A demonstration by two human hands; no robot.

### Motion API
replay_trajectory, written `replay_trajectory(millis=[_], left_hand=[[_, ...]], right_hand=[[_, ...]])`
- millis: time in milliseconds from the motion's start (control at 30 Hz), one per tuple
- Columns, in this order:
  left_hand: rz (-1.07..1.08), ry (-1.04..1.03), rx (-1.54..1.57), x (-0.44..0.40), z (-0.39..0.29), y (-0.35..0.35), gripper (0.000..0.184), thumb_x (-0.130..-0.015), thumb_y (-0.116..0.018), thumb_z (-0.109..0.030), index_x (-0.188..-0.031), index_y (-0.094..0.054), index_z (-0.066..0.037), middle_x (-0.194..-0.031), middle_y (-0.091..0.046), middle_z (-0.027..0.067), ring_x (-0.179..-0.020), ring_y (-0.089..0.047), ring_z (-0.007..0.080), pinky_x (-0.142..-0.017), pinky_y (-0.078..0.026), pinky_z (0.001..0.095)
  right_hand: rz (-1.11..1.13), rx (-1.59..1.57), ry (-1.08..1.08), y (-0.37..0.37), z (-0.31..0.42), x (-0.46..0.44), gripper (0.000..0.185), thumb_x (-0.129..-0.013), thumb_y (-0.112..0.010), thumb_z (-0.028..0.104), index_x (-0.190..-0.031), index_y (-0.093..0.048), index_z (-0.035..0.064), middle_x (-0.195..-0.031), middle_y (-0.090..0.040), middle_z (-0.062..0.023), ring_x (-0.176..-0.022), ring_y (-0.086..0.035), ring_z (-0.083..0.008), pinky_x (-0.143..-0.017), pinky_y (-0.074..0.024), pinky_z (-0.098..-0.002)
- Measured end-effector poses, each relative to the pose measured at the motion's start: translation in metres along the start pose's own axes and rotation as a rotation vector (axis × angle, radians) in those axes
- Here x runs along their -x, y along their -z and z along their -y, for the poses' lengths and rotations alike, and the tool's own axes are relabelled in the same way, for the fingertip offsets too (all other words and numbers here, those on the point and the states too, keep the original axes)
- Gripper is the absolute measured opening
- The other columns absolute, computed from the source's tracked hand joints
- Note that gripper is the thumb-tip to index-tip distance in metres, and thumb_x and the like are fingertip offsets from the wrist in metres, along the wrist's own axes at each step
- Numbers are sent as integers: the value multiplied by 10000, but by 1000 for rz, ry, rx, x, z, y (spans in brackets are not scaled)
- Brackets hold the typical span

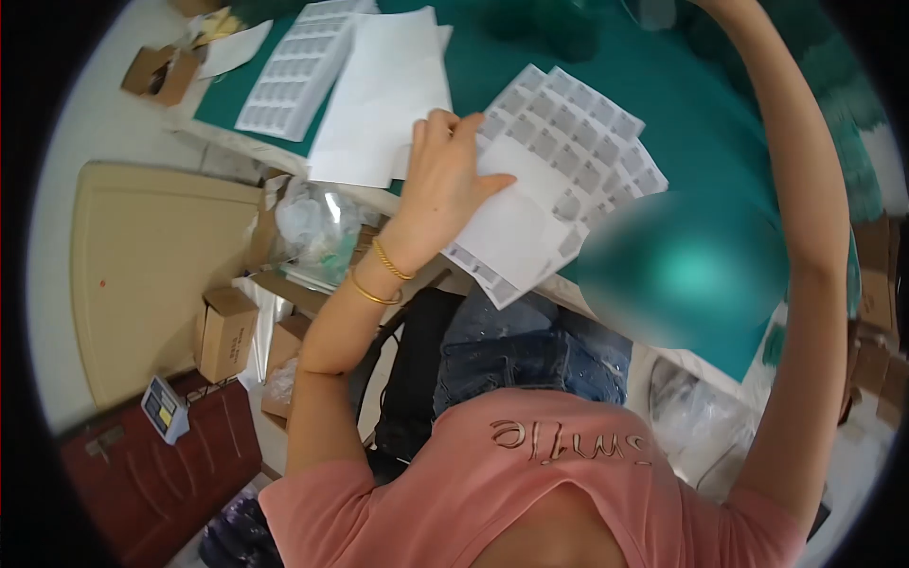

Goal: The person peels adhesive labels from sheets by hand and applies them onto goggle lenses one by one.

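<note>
My left hand (450,175), with two gold bracelets at the wrist, lies over the left edge of a fanned stack of sheets. Its thumb is stretched out over a small white sheet (516,222), apart from the bent fingers. Under that sheet are sheets printed with rows of grey rectangles (578,128). Stretched far to the upper right, my right hand (724,6) is mostly cut off by the top edge, and its fingers are hidden. A clear, rounded object (653,13) shows near it.
On the green-covered table (710,123), plain white paper (383,104) and a thick stack of gridded sheets (298,71) lie to the left. Cardboard boxes (225,336), plastic bags (317,227) and a small digital device (166,409) are below left. A blurred patch covers the table's right front.
</note>
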State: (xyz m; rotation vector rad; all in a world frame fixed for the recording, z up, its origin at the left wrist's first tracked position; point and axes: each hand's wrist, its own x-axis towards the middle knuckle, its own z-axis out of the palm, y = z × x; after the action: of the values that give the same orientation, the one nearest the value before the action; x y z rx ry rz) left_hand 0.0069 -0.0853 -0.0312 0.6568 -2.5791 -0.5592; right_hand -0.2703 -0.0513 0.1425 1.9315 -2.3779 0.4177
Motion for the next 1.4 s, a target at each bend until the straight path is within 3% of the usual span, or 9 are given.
replay_trajectory(millis=[100,133,267,400,500,633,733,933,1400], left_hand=[[82,-19,53,-9,-5,-4,631,-698,-821,-195,-1214,-561,60,-1115,-539,217,-1045,-518,363,-924,-447,381],[77,-56,25,-10,-1,-9,667,-697,-824,-203,-1242,-539,55,-1113,-581,219,-1018,-573,360,-902,-475,369],[329,143,124,-26,-8,-7,756,-689,-822,-203,-1305,-471,59,-1065,-660,214,-902,-671,310,-803,-534,348],[385,199,244,-33,-4,-14,741,-698,-807,-179,-1308,-467,68,-1079,-657,210,-895,-675,264,-775,-538,328],[363,175,238,-35,4,-14,727,-717,-793,-164,-1312,-458,85,-1096,-658,191,-912,-668,227,-764,-538,299],[577,296,509,-40,-3,10,486,-736,-791,-136,-1125,-617,100,-994,-691,142,-844,-670,167,-741,-538,254],[660,379,800,-35,-8,15,350,-805,-752,-146,-1067,-656,64,-974,-698,106,-823,-665,131,-736,-540,259],[663,297,902,-22,-24,23,345,-836,-733,-174,-1100,-643,29,-985,-691,77,-846,-647,109,-765,-526,251],[649,153,965,-7,-41,22,316,-861,-718,-147,-1119,-605,-2,-995,-659,34,-890,-602,84,-782,-504,249]], right_hand=[[112,-97,0,-3,-57,106,291,-794,-727,105,-1051,-640,0,-969,-666,-132,-919,-656,-252,-837,-521,-312],[-17,-100,70,2,-33,140,296,-734,-735,14,-1009,-625,-1,-949,-646,-119,-895,-646,-220,-830,-519,-312],[240,-98,-295,-7,-20,246,350,-659,-732,-50,-993,-628,-18,-972,-649,-158,-908,-644,-289,-802,-527,-355],[277,-176,-367,-27,-20,283,370,-663,-732,-49,-1014,-618,-23,-975,-628,-164,-912,-628,-320,-800,-522,-387],[281,-152,-365,-36,-18,288,390,-669,-737,-40,-1037,-611,-18,-974,-624,-158,-916,-624,-320,-810,-512,-392],[183,-181,-304,-33,-2,279,392,-705,-731,-20,-1080,-618,-6,-978,-627,-143,-900,-629,-297,-792,-510,-370],[-4,-465,-297,-39,32,251,233,-779,-702,8,-1007,-661,-17,-894,-642,-119,-817,-653,-225,-732,-515,-301],[-362,-655,-163,-117,84,194,148,-793,-719,72,-921,-685,5,-864,-654,-115,-747,-661,-260,-662,-534,-322],[-524,-322,15,-109,92,194,124,-743,-746,50,-836,-666,34,-849,-645,-76,-747,-628,-260,-629,-518,-348]])
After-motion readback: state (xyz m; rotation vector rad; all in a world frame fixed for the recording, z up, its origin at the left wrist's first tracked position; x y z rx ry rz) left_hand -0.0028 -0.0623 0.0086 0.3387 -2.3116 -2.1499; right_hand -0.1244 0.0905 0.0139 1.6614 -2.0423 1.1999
